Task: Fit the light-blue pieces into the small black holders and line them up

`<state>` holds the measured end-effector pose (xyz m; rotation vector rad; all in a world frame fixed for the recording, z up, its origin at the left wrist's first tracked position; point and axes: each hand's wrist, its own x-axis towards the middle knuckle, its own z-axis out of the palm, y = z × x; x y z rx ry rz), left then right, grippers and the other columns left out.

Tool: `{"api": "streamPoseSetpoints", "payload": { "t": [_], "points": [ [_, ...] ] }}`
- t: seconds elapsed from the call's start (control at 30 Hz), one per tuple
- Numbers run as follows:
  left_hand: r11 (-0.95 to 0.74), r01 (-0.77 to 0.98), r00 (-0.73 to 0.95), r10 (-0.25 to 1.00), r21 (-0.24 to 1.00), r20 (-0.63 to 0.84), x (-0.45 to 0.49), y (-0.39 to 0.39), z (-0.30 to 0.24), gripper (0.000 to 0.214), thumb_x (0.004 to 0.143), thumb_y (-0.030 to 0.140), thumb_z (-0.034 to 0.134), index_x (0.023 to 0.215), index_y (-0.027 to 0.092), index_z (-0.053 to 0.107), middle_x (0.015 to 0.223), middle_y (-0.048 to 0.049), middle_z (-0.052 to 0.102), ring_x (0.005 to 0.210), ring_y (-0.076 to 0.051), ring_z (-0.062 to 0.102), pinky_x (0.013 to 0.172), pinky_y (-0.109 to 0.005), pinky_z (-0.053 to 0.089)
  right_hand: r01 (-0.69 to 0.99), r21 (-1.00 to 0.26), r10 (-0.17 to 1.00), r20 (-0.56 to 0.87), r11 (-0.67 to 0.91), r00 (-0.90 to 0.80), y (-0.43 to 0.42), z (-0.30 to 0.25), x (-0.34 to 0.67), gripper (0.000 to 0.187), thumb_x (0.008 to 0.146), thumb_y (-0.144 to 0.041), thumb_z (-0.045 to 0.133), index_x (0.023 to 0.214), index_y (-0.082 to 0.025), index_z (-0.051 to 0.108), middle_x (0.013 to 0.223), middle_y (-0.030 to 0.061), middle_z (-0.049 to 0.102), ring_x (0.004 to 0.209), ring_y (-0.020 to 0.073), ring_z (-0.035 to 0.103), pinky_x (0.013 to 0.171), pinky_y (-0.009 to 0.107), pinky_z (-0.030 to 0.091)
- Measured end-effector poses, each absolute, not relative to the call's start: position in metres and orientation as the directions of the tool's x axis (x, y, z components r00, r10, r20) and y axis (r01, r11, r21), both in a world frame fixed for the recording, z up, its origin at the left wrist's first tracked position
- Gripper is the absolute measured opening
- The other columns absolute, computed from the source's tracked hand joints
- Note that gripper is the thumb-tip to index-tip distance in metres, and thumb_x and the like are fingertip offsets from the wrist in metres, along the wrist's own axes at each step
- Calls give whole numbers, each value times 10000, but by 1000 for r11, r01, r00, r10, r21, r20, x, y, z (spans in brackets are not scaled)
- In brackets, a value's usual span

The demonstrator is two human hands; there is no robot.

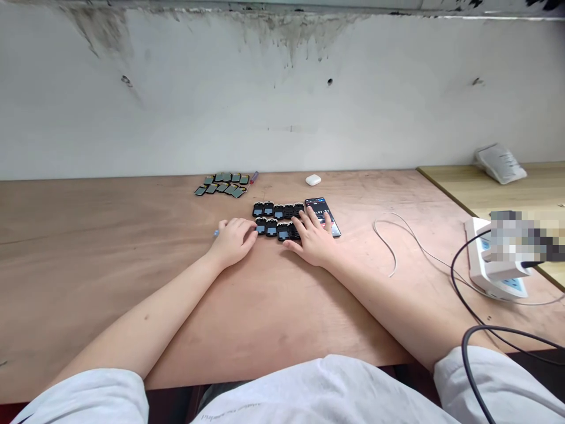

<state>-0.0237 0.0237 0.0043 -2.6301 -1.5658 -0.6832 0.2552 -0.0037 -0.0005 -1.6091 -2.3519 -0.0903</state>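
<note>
Two rows of small black square cases (268,209) lie on the wooden table, several with grey-blue rectangles on them. My left hand (232,241) rests at the left end of the nearer row, its fingers curled together at the edge of a case; what they hold, if anything, is hidden. A small light-blue item (216,233) peeks out left of that hand. Over the right end of the rows lies my right hand (314,240), palm down with fingers spread, covering part of some cases. Its fingers also overlap a phone (324,213) showing large digits.
Behind on the left lie several grey-faced square modules (222,188) beside a screwdriver (253,178). A white earbud case (313,179) sits near the wall. To the right are a thin white cable (395,259), a power strip (479,253), a black cable (463,353) and a white pouch (501,163).
</note>
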Motion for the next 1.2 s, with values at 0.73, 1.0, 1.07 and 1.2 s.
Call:
{"api": "streamPoseSetpoints", "payload": {
  "t": [0.73, 1.0, 1.07, 1.2],
  "points": [
    [-91, 976, 36, 963, 199, 267, -100, 20, -4, 432, 971, 473, 468, 1231, 236, 719, 1255, -142, 648, 1210, -356, 554, 1001, -502, 435, 919, -166, 848, 471, 357, -245, -31, 5, 254, 371, 1045, -518, 475, 1158, -205, 639, 1020, 151, 689, 1176, 368, 527, 1202, 714, 116],
    [-226, 948, 151, 939, 224, 309, -102, 20, -3, 438, 1005, 452, 446, 1301, 274, 716, 1296, -124, 619, 1235, -326, 541, 1014, -476, 432, 913, -169, 822, 516, 372, -239, -34, 5, 256, 412, 1037, -516, 501, 903, -195, 722, 1142, 177, 647, 1266, 403, 465, 1199, 749, 100],
    [-242, 947, 173, 939, 213, 297, -102, 21, -3, 432, 1013, 438, 437, 1310, 293, 716, 1323, -119, 612, 1242, -324, 535, 1016, -477, 427, 905, -161, 822, 503, 393, -268, -34, 4, 257, 455, 1042, -514, 497, 823, -197, 739, 1135, 174, 653, 1287, 412, 449, 1192, 765, 85],
    [-279, 940, 218, 935, 199, 278, -103, 22, -5, 404, 1022, 414, 439, 1275, 313, 737, 1347, -112, 613, 1249, -316, 535, 1025, -476, 417, 812, -138, 757, 478, 567, -447, -33, 6, 259, 422, 1045, -452, 522, 775, -220, 750, 1141, 135, 680, 1284, 367, 474, 1197, 702, 187]
  ]
}}
